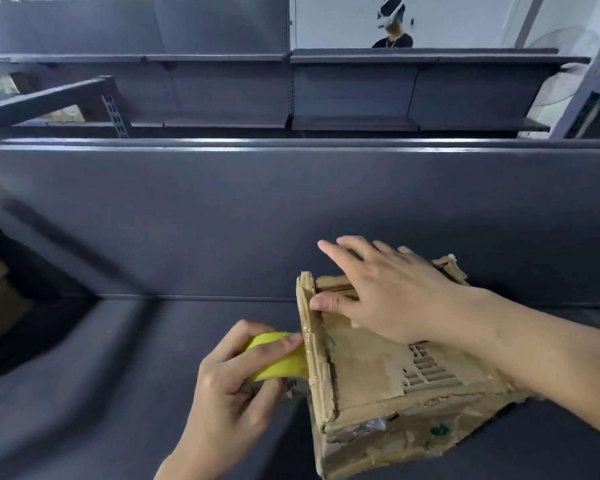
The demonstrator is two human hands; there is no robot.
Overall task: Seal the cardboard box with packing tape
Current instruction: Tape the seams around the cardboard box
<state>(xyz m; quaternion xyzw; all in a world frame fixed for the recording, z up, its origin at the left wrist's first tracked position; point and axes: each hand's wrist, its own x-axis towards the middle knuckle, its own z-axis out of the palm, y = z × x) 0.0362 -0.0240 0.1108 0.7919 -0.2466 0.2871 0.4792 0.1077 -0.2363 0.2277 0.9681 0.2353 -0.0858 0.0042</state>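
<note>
Box: We find the worn cardboard box [378, 372] at 5 o'clock in the view, resting on the dark shelf [118, 375], with its upright flap [317, 362] along the left edge.
Tape: The yellow tape roll [281, 362] sits at 9 o'clock of the box, touching the flap.
Left hand [232, 379]: It grasps the roll with curled fingers, thumb toward the flap.
Right hand [388, 292]: Released, fingers straight and spread, it lies on the box top toward 12 o'clock, thumb against the flap.
Hidden: The right forearm covers the box's 3 o'clock corner, and fingers mask the roll's core.
Unclear: A glossy patch beside the left thumb is too blurred for us to identify.
</note>
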